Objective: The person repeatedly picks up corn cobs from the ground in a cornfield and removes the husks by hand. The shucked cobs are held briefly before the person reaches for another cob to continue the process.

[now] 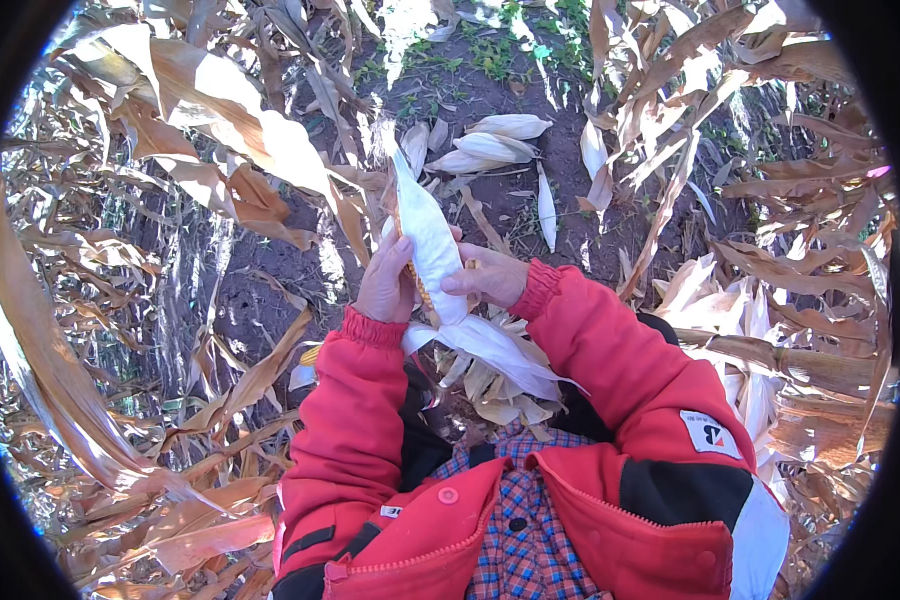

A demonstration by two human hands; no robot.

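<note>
A partly husked ear of corn [420,287] is held in front of my chest, tip pointing away from me. My left hand [387,281] grips its left side, where yellow kernels show. A broad white husk leaf [429,225] still covers much of the ear. My right hand [493,275] holds the ear from the right, thumb pressed on that leaf near the base. Peeled-back husk leaves [499,351] hang from the base towards me. The fingers behind the ear are mostly hidden.
Several ears in pale husks [499,142] lie on the dark soil ahead. Another ear with yellow kernels [310,355] shows beside my left sleeve. Loose husks [514,405] lie below my hands. Dry corn leaves [217,105] and a thick stalk [787,360] crowd both sides.
</note>
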